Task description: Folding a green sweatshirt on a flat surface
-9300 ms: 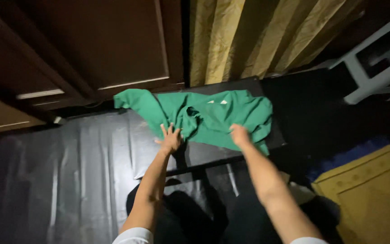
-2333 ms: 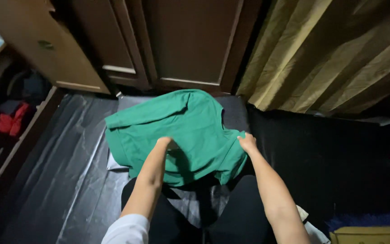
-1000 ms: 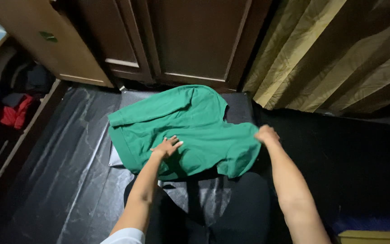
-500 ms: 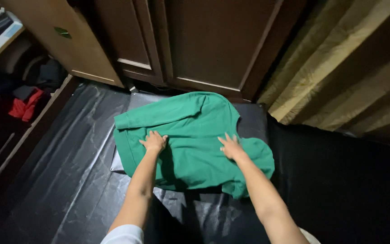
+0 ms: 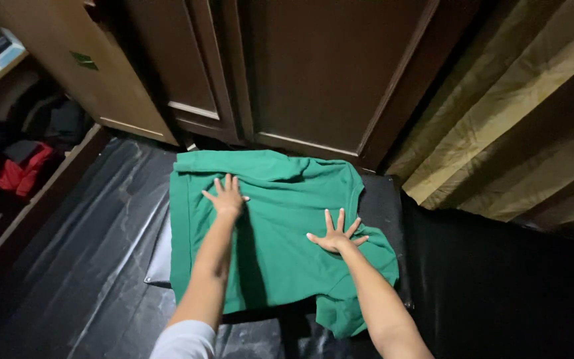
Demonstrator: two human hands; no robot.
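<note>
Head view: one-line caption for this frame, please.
Left hand and right hand press flat, fingers spread, on a green shirt laid over a dark board before wooden cabinet doors.

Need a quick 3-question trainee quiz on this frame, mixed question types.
1. True or false: both hands lie flat, fingers spread, on the green shirt.
2. Which hand is farther from the person? A) left hand B) right hand
3. Fill in: the shirt lies on a black ____ in front of the brown cabinet doors.

Key: 1 true; 2 A; 3 board (a flat black surface; its exact kind is hard to tell).
</note>
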